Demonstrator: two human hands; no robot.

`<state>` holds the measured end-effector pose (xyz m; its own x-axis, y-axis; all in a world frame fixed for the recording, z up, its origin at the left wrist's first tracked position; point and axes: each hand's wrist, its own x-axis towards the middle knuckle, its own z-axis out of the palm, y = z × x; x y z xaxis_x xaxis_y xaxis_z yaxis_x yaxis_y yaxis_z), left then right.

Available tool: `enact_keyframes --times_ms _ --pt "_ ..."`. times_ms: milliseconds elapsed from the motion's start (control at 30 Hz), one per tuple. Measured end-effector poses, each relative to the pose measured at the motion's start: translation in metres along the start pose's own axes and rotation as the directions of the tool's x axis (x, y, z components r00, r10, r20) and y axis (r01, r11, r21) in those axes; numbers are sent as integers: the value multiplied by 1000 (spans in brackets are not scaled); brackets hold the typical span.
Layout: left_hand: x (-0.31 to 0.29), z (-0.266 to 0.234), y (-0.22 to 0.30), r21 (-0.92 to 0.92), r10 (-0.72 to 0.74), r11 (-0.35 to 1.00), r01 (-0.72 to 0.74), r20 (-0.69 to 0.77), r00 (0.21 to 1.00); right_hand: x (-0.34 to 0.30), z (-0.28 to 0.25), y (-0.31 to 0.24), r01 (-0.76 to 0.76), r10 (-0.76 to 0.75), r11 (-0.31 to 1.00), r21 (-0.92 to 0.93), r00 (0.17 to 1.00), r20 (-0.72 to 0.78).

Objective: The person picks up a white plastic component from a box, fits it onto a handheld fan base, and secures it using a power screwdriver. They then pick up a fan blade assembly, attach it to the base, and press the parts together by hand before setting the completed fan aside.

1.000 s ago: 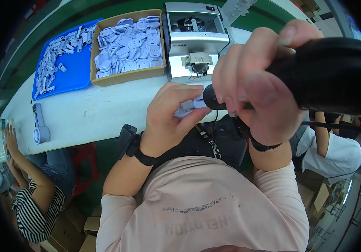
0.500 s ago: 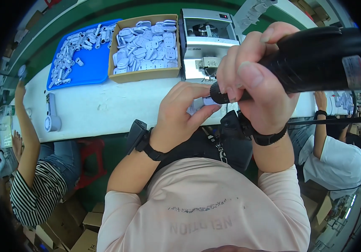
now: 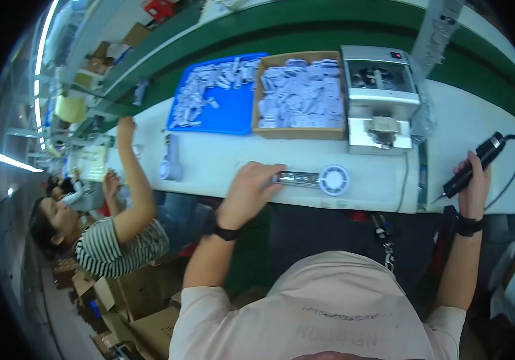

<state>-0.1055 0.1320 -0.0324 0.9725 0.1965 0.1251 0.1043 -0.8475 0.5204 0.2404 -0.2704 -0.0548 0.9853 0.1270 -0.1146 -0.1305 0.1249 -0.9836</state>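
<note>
A small handheld fan with a round white head lies across the near part of the table, its long handle showing dark inside. My left hand pinches the handle's end between thumb and fingers. Well to the right, my right hand is wrapped round a black electric screwdriver, whose thin bit slants down to the left near the table's front edge. A cable runs from the tool's upper end. Another white fan-shaped piece lies farther left on the table.
Behind my left hand are a blue tray of small white parts and a cardboard box full of white plastic pieces. Right of the box stands a silver machine. On the left sits a co-worker in a striped shirt.
My right hand has lowered the screwdriver from the piece in my left hand to the far right. The handheld fan now shows fully on the table. The view has shifted left.
</note>
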Motion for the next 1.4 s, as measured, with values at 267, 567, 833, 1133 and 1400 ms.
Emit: enact_keyframes --times_ms 267,567,833,1133,1400 --pt "45 41 54 -15 118 993 -119 -46 992 -3 15 18 169 -172 788 -592 984 51" --pt "42 -29 -8 -13 -181 981 193 -410 894 -2 -26 31 162 -210 941 -297 968 -137" --pt "108 -57 -182 351 -462 653 672 -518 720 -4 -42 42 138 -145 988 -67 984 -102" --pt "85 -63 -141 -222 -479 877 425 -346 807 -66 -5 -15 344 -406 869 -355 907 -114" --pt "30 -7 68 -505 -178 832 232 154 972 -131 131 -47 790 -362 569 -229 491 792"
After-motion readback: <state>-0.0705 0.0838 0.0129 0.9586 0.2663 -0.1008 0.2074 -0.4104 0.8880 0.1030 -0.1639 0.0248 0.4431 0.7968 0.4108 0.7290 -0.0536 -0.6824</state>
